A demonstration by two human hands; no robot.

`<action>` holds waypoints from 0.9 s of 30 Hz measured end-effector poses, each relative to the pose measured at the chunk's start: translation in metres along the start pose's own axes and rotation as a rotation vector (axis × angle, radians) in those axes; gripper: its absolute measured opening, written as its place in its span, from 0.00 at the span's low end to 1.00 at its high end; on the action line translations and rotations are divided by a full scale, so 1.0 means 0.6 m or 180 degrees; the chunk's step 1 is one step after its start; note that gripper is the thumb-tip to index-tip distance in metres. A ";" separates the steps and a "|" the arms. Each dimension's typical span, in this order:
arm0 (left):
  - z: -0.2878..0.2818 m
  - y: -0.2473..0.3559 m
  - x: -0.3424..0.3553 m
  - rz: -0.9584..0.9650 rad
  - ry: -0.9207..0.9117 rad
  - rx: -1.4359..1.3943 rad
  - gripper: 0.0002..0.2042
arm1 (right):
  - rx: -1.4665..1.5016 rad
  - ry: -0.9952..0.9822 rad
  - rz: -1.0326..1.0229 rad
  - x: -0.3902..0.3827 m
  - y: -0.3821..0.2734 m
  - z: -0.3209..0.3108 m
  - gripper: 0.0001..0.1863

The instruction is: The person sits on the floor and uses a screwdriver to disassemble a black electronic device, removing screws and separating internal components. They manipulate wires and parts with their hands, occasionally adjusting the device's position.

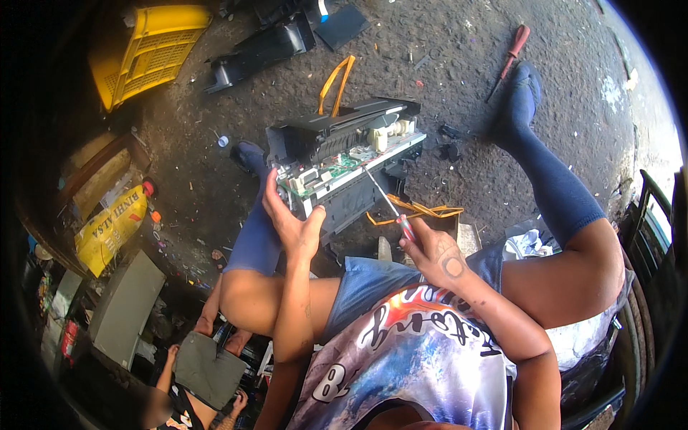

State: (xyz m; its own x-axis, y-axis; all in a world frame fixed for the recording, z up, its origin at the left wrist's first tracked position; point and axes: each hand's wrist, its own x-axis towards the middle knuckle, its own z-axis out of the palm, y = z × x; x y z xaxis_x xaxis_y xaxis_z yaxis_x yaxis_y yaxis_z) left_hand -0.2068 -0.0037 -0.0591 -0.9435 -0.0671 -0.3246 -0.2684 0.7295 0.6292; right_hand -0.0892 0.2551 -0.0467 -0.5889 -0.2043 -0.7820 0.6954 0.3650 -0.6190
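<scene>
A black plastic machine chassis (337,134), which looks like part of a printer, is tilted in front of me. A green circuit board (338,170) with white connectors lies along its metal-edged side. My left hand (295,228) grips the chassis at its left end, thumb on the near side and fingers at the end. In my right hand (434,252) is a screwdriver (406,228) with a red and clear handle. Its thin shaft slants up and left, and the tip meets the board's near edge around the middle. Orange ribbon cable (430,209) lies behind the right hand.
A yellow crate (154,57) and black plastic panels (269,50) lie on the dark, rough ground at the far left. A red-handled screwdriver (517,43) rests by my right foot. Another person (175,401) sits at lower left, near a grey panel (129,308) and scattered scrap.
</scene>
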 end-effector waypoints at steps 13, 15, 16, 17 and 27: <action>-0.003 0.043 -0.017 -0.0030 -0.0255 -0.1501 0.52 | -0.0139 -0.0208 0.0256 -0.007 0.008 0.009 0.13; 0.017 0.046 0.013 0.0031 -0.0471 -0.1592 0.42 | 0.0975 0.0034 0.0300 -0.016 0.010 0.020 0.10; 0.019 0.040 0.003 0.0017 -0.0477 -0.1329 0.38 | 0.1514 -0.0115 0.0490 -0.018 0.012 0.011 0.11; 0.013 0.035 -0.008 -0.0167 -0.0593 -0.1471 0.35 | 0.1904 -0.0175 0.0453 -0.016 0.018 0.014 0.09; 0.037 0.052 -0.049 -0.0122 -0.1548 -0.1987 0.32 | 0.3093 0.1001 -0.0449 -0.020 0.008 0.016 0.15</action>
State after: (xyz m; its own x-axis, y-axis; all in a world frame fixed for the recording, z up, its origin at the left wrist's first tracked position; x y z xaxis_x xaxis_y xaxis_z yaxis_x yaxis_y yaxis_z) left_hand -0.1829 0.0363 -0.0453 -0.7791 0.3256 -0.5358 -0.4944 0.2064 0.8444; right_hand -0.0749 0.2508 -0.0411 -0.6749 0.1094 -0.7298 0.5621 -0.5644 -0.6045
